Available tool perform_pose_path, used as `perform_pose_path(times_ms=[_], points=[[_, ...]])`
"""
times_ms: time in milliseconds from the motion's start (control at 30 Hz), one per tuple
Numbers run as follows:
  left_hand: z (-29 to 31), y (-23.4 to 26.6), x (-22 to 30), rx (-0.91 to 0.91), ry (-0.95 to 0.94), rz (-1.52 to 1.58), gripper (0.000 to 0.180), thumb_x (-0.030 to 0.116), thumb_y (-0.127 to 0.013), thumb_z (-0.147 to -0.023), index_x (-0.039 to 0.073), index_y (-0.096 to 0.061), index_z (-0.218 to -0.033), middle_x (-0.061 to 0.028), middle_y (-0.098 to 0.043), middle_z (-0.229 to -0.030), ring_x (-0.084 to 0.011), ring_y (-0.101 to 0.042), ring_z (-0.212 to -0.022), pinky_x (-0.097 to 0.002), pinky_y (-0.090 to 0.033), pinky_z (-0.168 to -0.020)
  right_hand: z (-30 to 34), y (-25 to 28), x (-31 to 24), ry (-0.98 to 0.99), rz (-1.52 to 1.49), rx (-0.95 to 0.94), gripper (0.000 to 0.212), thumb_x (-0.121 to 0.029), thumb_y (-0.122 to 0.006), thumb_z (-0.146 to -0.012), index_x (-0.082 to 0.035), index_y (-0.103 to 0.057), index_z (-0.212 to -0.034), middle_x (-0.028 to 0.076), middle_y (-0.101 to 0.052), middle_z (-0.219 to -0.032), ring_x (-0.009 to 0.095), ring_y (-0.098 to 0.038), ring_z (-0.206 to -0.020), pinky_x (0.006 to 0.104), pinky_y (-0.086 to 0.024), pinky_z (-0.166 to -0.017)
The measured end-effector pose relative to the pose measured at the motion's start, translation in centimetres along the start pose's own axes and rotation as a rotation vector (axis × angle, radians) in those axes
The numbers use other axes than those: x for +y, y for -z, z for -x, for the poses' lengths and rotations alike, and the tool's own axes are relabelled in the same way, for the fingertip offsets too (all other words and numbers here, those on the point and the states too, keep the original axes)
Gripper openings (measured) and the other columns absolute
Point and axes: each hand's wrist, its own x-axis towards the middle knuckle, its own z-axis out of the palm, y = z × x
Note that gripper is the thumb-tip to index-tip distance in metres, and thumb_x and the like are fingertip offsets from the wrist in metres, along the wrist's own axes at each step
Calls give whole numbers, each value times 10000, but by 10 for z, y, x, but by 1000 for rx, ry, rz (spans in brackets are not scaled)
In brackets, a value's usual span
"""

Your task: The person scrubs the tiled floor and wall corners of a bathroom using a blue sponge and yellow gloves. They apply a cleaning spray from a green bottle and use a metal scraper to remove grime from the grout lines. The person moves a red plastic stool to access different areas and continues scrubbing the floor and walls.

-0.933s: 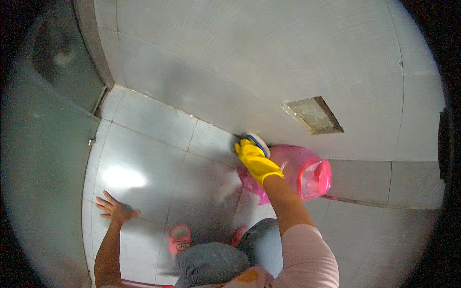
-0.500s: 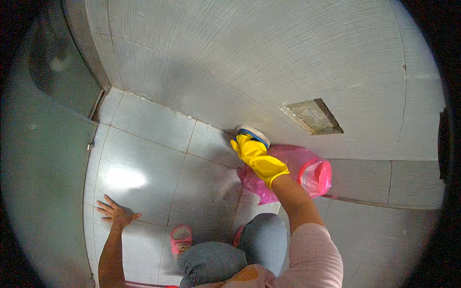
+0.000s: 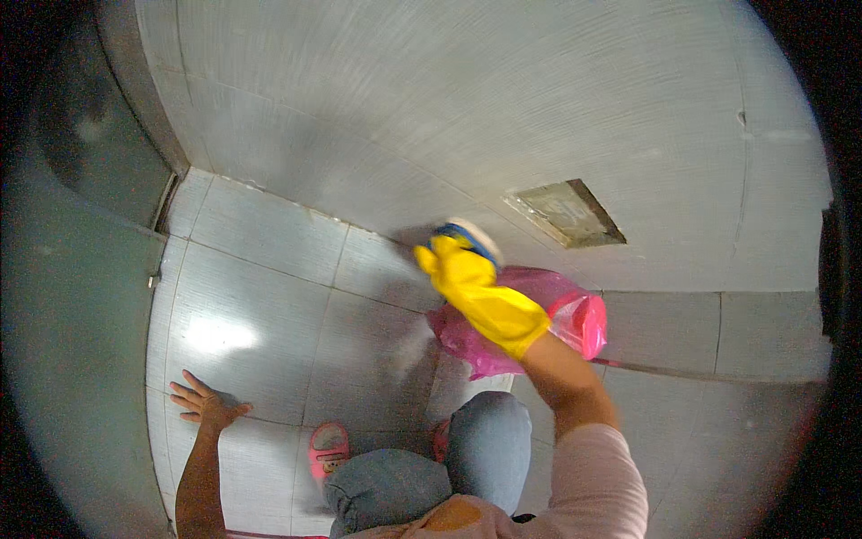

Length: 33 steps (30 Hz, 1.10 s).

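Observation:
My right hand (image 3: 460, 268), in a yellow rubber glove, is closed round a scrub brush (image 3: 479, 237) with a blue body and a pale bristle side. The bristles face the tiled wall (image 3: 359, 162) low down, close above the floor joint. Glove and brush are slightly blurred, and the grip side is partly hidden by the fingers. My bare left hand (image 3: 210, 403) lies on the floor tiles (image 3: 242, 296) with its fingers spread, holding nothing.
Beside my right forearm a pink plastic bag (image 3: 485, 350) lies against the wall, with a pink round-rimmed thing (image 3: 588, 323) at its end. Above it is a rectangular wall recess (image 3: 572, 216). A greenish door (image 3: 81, 341) stands left. A pink slipper (image 3: 329, 446) is by my knees.
The brush in my gloved right hand has shifted slightly up and to the right along the wall. My left hand stays on the floor. The whole view has drifted a little.

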Motion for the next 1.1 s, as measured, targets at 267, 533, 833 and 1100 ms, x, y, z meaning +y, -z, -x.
perform_pose_path(times_ms=[267, 533, 833, 1100], points=[[1, 2, -6, -8, -21, 11, 1495, 344, -882, -440, 136, 327, -1294, -257, 331, -1336, -413, 241, -1275, -617, -12, -1012, 23, -37, 50, 6, -24, 326, 352, -449, -582, -734, -99, -612, -740, 132, -575, -740, 349, -537, -729, 445, -412, -610], [-1, 0, 5, 36, -55, -24, 1505, 351, -883, -431, 145, 336, -1290, -246, 327, -1343, -414, 234, -1277, -611, -36, -1018, -27, -35, -20, 75, -151, 360, 325, -426, -557, -768, -103, -568, -728, 139, -567, -737, 348, -534, -710, 439, -409, -617], [4, 3, 5, -4, -24, -19, 1486, 383, -869, -456, 153, 341, -1287, -243, 337, -1339, -411, 236, -1277, -617, -47, -1014, -2, -15, 5, 36, -70, 240, 352, -449, -586, -725, -99, -618, -738, 142, -599, -754, 366, -563, -732, 456, -445, -627], [11, 15, 1, -55, 17, -17, 1478, 382, -869, -458, 138, 322, -1299, -250, 327, -1342, -407, 247, -1274, -622, -20, -1010, 16, 26, 12, 34, -67, 323, 353, -430, -547, -789, -81, -587, -823, 147, -591, -784, 371, -550, -708, 458, -417, -630]])
